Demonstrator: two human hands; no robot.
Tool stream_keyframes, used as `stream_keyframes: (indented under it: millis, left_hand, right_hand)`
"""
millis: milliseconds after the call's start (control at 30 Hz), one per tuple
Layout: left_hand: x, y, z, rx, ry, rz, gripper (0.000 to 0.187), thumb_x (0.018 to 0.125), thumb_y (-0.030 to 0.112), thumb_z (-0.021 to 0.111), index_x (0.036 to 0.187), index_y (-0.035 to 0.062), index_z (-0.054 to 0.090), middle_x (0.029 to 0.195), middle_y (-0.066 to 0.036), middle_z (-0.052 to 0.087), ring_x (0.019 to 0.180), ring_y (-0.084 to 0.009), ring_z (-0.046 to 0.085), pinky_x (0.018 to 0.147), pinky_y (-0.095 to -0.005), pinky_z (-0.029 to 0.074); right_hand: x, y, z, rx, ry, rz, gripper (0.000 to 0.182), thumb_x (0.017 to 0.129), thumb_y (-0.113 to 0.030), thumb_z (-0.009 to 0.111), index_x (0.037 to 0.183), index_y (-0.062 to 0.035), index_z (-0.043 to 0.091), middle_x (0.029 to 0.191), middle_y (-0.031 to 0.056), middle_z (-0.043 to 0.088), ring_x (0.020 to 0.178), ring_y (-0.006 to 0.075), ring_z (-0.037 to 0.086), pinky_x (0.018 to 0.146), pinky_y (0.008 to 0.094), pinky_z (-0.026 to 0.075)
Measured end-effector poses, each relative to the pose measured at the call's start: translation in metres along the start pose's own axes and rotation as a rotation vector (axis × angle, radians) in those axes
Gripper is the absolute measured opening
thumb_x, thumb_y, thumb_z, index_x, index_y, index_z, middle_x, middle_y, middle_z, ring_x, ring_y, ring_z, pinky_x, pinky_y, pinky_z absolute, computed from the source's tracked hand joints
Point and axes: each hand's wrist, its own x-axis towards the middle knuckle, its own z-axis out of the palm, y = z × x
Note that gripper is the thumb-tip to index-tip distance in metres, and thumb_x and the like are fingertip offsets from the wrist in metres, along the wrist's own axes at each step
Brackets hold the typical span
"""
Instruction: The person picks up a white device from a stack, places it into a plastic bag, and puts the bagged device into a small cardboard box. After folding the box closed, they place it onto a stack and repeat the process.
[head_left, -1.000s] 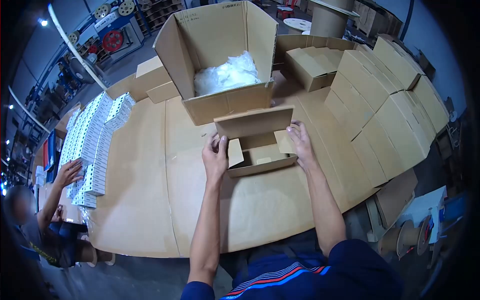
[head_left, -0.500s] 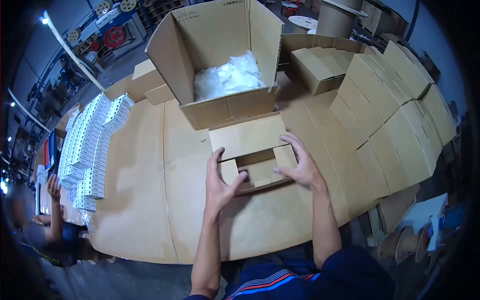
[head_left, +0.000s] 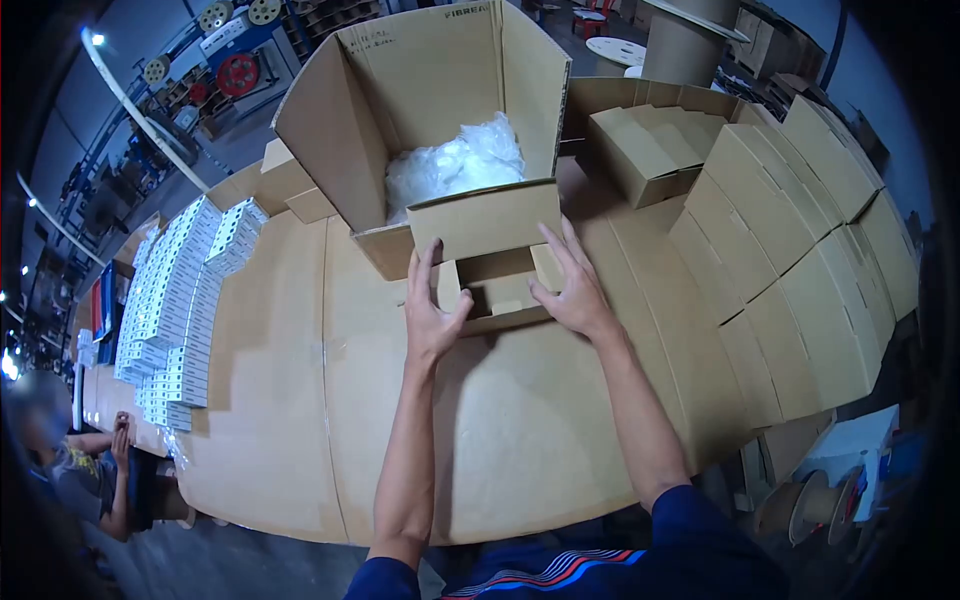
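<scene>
A small brown cardboard box [head_left: 500, 322] sits in front of the large carton, its top open and its lid flap [head_left: 485, 222] tilted up at the back. My left hand [head_left: 435, 315] grips the box's left end, thumb over the side flap and fingers behind. At the right end my right hand [head_left: 575, 290] holds it the same way, thumb on the right side flap [head_left: 546, 266]. Through the opening I see bare cardboard inside. Just behind stands the large open carton [head_left: 325, 130], with crumpled clear plastic bags [head_left: 458, 160] in it.
Stacked small white boxes [head_left: 170, 300] line the table's left side. Closed brown cartons [head_left: 790, 250] are piled on the right, with another brown box [head_left: 650, 150] at the back right. A seated person [head_left: 95, 470] is at the lower left. Cardboard covers the table [head_left: 270, 400].
Both hands have pushed the small box forward and slightly left, closer to the large carton. Its lid flap now stands more upright. The other person's raised hand has lowered.
</scene>
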Motion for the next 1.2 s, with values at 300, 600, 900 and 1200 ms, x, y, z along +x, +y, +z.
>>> stream_keyframes:
  millis: [300, 600, 900, 1200]
  left_hand:
    - [-0.031, 0.002, 0.004, -0.145, 0.335, -0.342, 0.054, 0.113, 0.036, 0.037, 0.135, -0.0082, 0.059, 0.107, -0.015, 0.070, 0.098, -0.0209, 0.061, 0.092, -0.0361, 0.048]
    - [-0.040, -0.037, 0.031, -0.470, 0.568, -0.479, 0.062, 0.112, 0.049, 0.038, 0.130, -0.0073, 0.059, 0.120, -0.012, 0.066, 0.109, -0.0216, 0.061, 0.099, -0.0354, 0.047]
    - [-0.090, 0.012, -0.056, 0.026, 0.162, -0.140, 0.073, 0.098, 0.030, 0.069, 0.155, -0.0007, 0.036, 0.152, -0.024, 0.049, 0.140, -0.0378, 0.049, 0.116, -0.0439, 0.040]
    - [-0.177, 0.019, -0.241, 0.184, 0.239, -0.304, 0.037, 0.092, 0.011, 0.071, 0.127, 0.0016, 0.061, 0.133, -0.019, 0.062, 0.128, -0.0353, 0.059, 0.109, -0.0440, 0.047]
  right_hand:
    - [-0.006, -0.012, -0.004, -0.073, 0.280, 0.212, 0.040, 0.100, -0.025, 0.064, 0.125, 0.0053, 0.065, 0.112, 0.0272, 0.070, 0.107, 0.0397, 0.069, 0.096, 0.0471, 0.052]
    - [-0.010, 0.037, -0.002, -0.016, 0.372, 0.434, 0.044, 0.105, -0.035, 0.057, 0.116, 0.0074, 0.066, 0.090, 0.0261, 0.073, 0.085, 0.0381, 0.073, 0.080, 0.0467, 0.053]
    - [-0.041, -0.006, -0.008, -0.015, 0.481, 0.239, 0.068, 0.101, -0.026, 0.069, 0.154, -0.0039, 0.035, 0.148, 0.0187, 0.051, 0.140, 0.0297, 0.048, 0.114, 0.0468, 0.039]
    - [-0.044, -0.125, 0.096, 0.091, 0.299, -0.162, 0.042, 0.096, 0.000, 0.055, 0.138, 0.0008, 0.050, 0.139, 0.0142, 0.056, 0.132, 0.0290, 0.053, 0.112, 0.0453, 0.043]
